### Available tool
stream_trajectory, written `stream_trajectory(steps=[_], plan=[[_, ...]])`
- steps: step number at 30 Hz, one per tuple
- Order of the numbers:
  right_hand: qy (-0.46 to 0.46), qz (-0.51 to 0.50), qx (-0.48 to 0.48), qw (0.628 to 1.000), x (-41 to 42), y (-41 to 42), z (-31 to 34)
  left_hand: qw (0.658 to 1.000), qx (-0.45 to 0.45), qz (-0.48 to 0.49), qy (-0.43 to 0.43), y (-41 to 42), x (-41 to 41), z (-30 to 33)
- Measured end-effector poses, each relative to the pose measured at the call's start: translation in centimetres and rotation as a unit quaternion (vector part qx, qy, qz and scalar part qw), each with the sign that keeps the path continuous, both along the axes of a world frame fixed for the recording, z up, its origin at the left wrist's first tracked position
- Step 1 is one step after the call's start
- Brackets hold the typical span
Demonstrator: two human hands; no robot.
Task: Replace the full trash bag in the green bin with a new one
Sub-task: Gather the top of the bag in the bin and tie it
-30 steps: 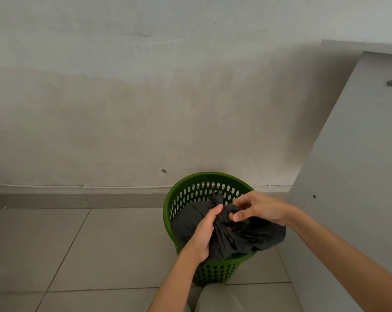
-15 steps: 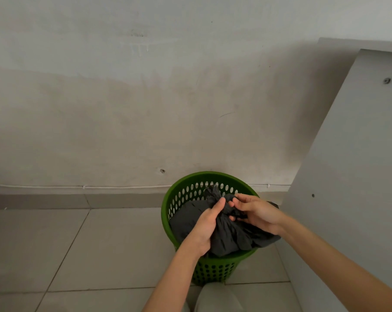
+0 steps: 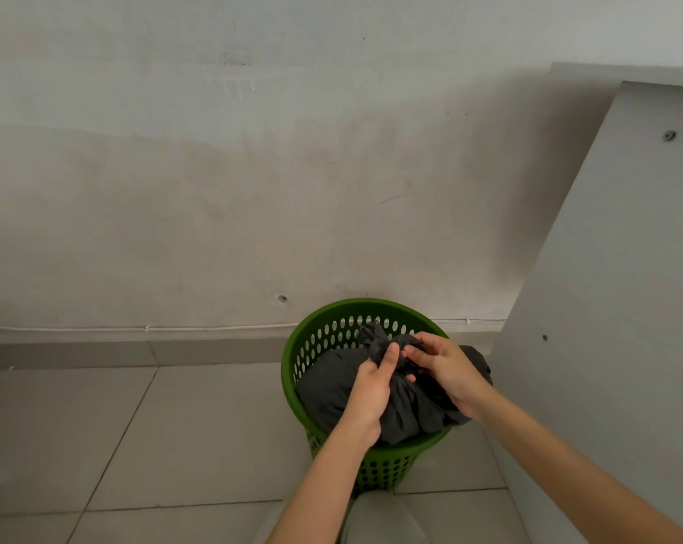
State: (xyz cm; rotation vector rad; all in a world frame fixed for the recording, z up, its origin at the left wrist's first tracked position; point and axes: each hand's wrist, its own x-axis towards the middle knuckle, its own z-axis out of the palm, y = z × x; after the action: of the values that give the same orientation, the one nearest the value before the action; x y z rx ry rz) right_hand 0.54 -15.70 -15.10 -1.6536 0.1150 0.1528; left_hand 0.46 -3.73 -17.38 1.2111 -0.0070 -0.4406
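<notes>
A round green bin point(image 3: 324, 320) with a perforated wall stands on the tiled floor against the wall. A full dark grey trash bag point(image 3: 328, 386) fills it and bulges over the right rim. My left hand point(image 3: 371, 390) grips the gathered neck of the bag from the near side. My right hand point(image 3: 445, 367) pinches the twisted top of the bag from the right, fingertips close to my left thumb. A short tuft of the bag sticks up behind my hands.
A grey panel point(image 3: 622, 308) leans or stands upright just right of the bin. The plastered wall point(image 3: 214, 190) rises directly behind, with a thin white cable point(image 3: 143, 328) along its base. Grey floor tiles point(image 3: 175, 426) spread to the left. My knee point(image 3: 383, 520) shows at the bottom.
My right hand has come in closer to the left one over the bag's neck, and the loose top has been drawn tighter. The bag stays in the bin.
</notes>
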Motion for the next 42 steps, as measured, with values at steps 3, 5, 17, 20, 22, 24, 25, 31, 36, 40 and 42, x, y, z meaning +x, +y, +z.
stream_trajectory(steps=[3, 5, 17, 20, 22, 24, 25, 31, 36, 40, 42], plan=[[-0.022, -0.028, -0.008, 0.999, -0.2, 0.6, -0.3, 1.0, 0.017, 0.01, -0.011, -0.1, -0.1, 0.4], [-0.024, -0.041, -0.007, 0.999, -0.4, 1.0, -0.5, 1.0, 0.02, -0.006, 0.002, 0.0, 0.0, 0.6], [-0.042, 0.03, -0.083, 0.995, -0.8, 0.9, 0.2, 0.993, -0.068, 0.01, 0.1, 1.2, 0.1, 0.4], [-0.111, 0.078, -0.196, 0.971, -0.5, 0.7, 0.6, 0.989, -0.098, -0.002, 0.107, 1.2, 0.0, 0.4], [-0.141, 0.119, -0.235, 0.954, -0.5, 0.1, 0.7, 0.991, -0.095, -0.024, 0.09, 1.4, -0.1, 0.4], [-0.148, 0.139, -0.227, 0.952, -0.4, -0.7, 0.8, 0.992, -0.091, -0.047, 0.079, 1.3, -0.2, 0.5], [-0.149, 0.139, -0.223, 0.953, -0.4, -1.0, 0.9, 0.991, -0.092, -0.056, 0.078, 1.3, -0.2, 0.6], [-0.153, 0.083, -0.234, 0.956, -0.5, -0.4, 0.3, 0.993, -0.085, -0.056, 0.056, 0.7, -0.4, 0.5], [-0.172, -0.012, -0.263, 0.949, -0.3, 0.4, -0.4, 0.998, 0.034, 0.049, -0.027, -0.8, -0.6, 0.3], [-0.179, -0.054, -0.26, 0.947, -0.6, 0.6, -0.5, 0.991, -0.015, 0.132, -0.024, 0.0, 0.2, 0.1], [-0.181, -0.072, -0.255, 0.947, -0.6, 0.8, -0.7, 0.978, 0.051, 0.189, -0.067, 0.1, 0.2, 0.0]])
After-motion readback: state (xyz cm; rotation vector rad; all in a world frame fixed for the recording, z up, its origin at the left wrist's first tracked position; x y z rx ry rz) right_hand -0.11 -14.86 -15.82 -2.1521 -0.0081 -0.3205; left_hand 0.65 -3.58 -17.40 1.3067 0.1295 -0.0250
